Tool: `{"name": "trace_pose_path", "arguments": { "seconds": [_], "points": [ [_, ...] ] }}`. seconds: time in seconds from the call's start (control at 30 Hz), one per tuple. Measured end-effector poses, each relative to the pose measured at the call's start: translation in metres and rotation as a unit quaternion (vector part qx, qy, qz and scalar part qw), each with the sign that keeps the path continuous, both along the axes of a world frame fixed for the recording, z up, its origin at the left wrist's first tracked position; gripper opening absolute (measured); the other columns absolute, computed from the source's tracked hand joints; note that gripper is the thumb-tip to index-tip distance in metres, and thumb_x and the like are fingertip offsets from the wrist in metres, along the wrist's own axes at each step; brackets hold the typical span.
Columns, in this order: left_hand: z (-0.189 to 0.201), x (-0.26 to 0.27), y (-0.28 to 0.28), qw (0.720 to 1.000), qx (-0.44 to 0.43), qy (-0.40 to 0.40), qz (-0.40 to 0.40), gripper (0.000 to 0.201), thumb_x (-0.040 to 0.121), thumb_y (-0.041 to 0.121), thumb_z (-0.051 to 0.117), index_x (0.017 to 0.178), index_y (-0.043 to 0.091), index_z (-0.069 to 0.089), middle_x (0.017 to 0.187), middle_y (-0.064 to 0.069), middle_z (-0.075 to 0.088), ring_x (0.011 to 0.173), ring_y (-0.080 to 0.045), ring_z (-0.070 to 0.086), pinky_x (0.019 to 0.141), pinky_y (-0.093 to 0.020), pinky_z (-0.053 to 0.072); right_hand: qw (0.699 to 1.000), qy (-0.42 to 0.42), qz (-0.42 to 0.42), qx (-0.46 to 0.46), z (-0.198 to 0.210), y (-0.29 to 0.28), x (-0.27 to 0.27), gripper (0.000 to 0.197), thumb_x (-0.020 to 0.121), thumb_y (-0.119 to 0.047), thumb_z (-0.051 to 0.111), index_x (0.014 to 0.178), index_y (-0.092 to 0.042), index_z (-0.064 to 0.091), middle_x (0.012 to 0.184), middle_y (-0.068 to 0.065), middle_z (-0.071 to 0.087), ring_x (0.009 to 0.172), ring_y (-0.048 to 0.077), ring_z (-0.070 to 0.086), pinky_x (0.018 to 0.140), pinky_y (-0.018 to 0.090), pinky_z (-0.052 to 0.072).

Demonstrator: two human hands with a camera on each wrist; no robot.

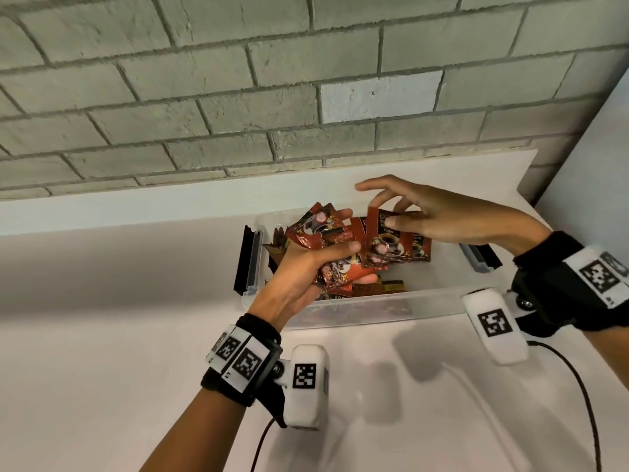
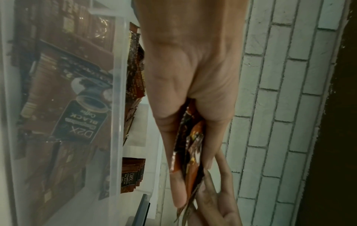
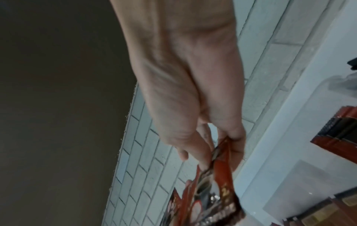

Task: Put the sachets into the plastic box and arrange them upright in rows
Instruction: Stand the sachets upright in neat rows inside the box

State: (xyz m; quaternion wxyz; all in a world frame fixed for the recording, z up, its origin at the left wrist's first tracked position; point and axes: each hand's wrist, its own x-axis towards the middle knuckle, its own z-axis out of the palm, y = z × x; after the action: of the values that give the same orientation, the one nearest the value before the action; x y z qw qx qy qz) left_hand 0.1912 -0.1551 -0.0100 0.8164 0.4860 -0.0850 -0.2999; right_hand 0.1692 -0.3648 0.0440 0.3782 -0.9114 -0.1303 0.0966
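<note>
A clear plastic box [image 1: 425,298] sits on the white counter, with several red and brown coffee sachets [image 1: 381,287] lying loose inside it. My left hand [image 1: 347,247] hovers over the box's left half and grips a fanned bundle of sachets [image 1: 316,233]. In the left wrist view that bundle [image 2: 193,145] is squeezed between thumb and fingers of the left hand [image 2: 185,168]. My right hand [image 1: 384,212] pinches the top of a red sachet [image 1: 391,247] beside the bundle, its other fingers spread. In the right wrist view the right hand [image 3: 218,152] holds that sachet [image 3: 222,168].
A grey brick wall [image 1: 238,97] rises close behind the counter, and a white panel [image 1: 595,165] closes off the right side. Black and blue latches flank the box at left [image 1: 250,264] and right [image 1: 480,257]. Cables [image 1: 578,386] trail from both wrists over the bare counter in front.
</note>
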Motion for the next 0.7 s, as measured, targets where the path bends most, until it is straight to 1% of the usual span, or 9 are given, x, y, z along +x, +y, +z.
{"name": "trace_pose_path", "arguments": {
  "seconds": [0.03, 0.1, 0.17, 0.23, 0.3, 0.37, 0.5, 0.63, 0.7],
  "points": [
    [0.0, 0.001, 0.0, 1.0, 0.003, -0.003, -0.006, 0.048, 0.079, -0.013, 0.06, 0.124, 0.005, 0.055, 0.115, -0.02, 0.067, 0.098, -0.04, 0.067, 0.063, -0.047, 0.059, 1.0, 0.012, 0.0, -0.001, 0.0, -0.001, 0.001, 0.048, 0.096, -0.025, 0.049, 0.132, -0.052, 0.033, 0.123, -0.018, 0.048, 0.109, -0.002, 0.048, 0.087, 0.018, 0.046],
    [0.0, 0.002, 0.0, 1.0, 0.006, -0.001, -0.004, 0.044, 0.079, -0.009, 0.062, 0.12, 0.008, 0.057, 0.115, -0.018, 0.067, 0.097, -0.039, 0.067, 0.063, -0.047, 0.059, 0.998, 0.058, 0.003, 0.025, -0.001, -0.004, 0.002, 0.042, 0.095, -0.024, 0.052, 0.133, -0.038, 0.043, 0.123, -0.01, 0.054, 0.111, 0.001, 0.053, 0.09, 0.022, 0.05],
    [-0.002, 0.003, 0.001, 1.0, 0.001, 0.009, 0.007, 0.04, 0.08, -0.002, 0.062, 0.119, 0.009, 0.058, 0.117, -0.017, 0.066, 0.098, -0.04, 0.067, 0.067, -0.051, 0.058, 0.995, 0.083, -0.015, 0.044, -0.004, -0.006, 0.002, 0.032, 0.094, -0.019, 0.054, 0.124, -0.028, 0.055, 0.118, -0.001, 0.06, 0.11, 0.011, 0.058, 0.089, 0.027, 0.053],
    [-0.005, 0.005, 0.002, 0.999, -0.026, 0.039, 0.019, 0.037, 0.086, 0.002, 0.056, 0.122, 0.008, 0.057, 0.122, -0.018, 0.064, 0.1, -0.042, 0.066, 0.075, -0.056, 0.056, 0.99, 0.086, -0.076, 0.078, -0.009, -0.007, 0.003, 0.025, 0.093, -0.014, 0.056, 0.116, -0.022, 0.061, 0.11, 0.006, 0.062, 0.106, 0.02, 0.061, 0.086, 0.032, 0.054],
    [-0.009, 0.008, 0.002, 0.997, -0.045, 0.05, 0.043, 0.038, 0.091, -0.001, 0.049, 0.126, 0.009, 0.056, 0.122, -0.019, 0.064, 0.106, -0.039, 0.064, 0.085, -0.056, 0.053, 0.971, 0.114, -0.145, 0.152, -0.014, -0.007, 0.002, 0.026, 0.091, -0.01, 0.057, 0.117, -0.014, 0.061, 0.111, 0.013, 0.062, 0.104, 0.025, 0.062, 0.081, 0.03, 0.054],
    [-0.012, 0.01, 0.003, 0.996, -0.038, 0.041, 0.07, 0.045, 0.087, -0.004, 0.054, 0.13, 0.009, 0.054, 0.121, -0.016, 0.065, 0.113, -0.033, 0.062, 0.094, -0.053, 0.049, 0.938, 0.168, -0.181, 0.243, -0.02, -0.005, -0.001, 0.028, 0.089, -0.006, 0.058, 0.118, -0.008, 0.06, 0.112, 0.016, 0.063, 0.098, 0.024, 0.065, 0.076, 0.029, 0.056],
    [-0.013, 0.008, -0.001, 0.996, -0.05, 0.016, 0.071, 0.05, 0.081, -0.002, 0.062, 0.128, 0.016, 0.055, 0.123, -0.01, 0.065, 0.118, -0.025, 0.06, 0.095, -0.048, 0.049, 0.898, 0.209, -0.198, 0.334, -0.027, 0.005, -0.007, 0.016, 0.089, -0.002, 0.056, 0.102, -0.008, 0.065, 0.094, 0.01, 0.072, 0.074, 0.015, 0.071, 0.062, 0.022, 0.058],
    [-0.013, 0.009, -0.004, 0.996, -0.018, 0.029, 0.088, 0.06, 0.077, 0.003, 0.068, 0.134, 0.009, 0.051, 0.119, -0.011, 0.067, 0.112, -0.023, 0.064, 0.084, -0.041, 0.056, 0.885, 0.196, -0.223, 0.358, -0.029, 0.009, -0.005, 0.013, 0.091, 0.0, 0.054, 0.09, -0.01, 0.063, 0.085, 0.006, 0.068, 0.063, 0.01, 0.07, 0.057, 0.02, 0.057],
    [-0.015, 0.011, -0.004, 0.995, -0.023, 0.039, 0.086, 0.05, 0.074, 0.006, 0.072, 0.122, 0.011, 0.062, 0.121, -0.013, 0.065, 0.115, -0.028, 0.061, 0.093, -0.049, 0.051, 0.891, 0.195, -0.225, 0.343, -0.027, 0.007, -0.004, 0.012, 0.092, -0.002, 0.053, 0.089, -0.011, 0.06, 0.09, 0.008, 0.067, 0.065, 0.012, 0.069, 0.062, 0.022, 0.058]
  ]
}}
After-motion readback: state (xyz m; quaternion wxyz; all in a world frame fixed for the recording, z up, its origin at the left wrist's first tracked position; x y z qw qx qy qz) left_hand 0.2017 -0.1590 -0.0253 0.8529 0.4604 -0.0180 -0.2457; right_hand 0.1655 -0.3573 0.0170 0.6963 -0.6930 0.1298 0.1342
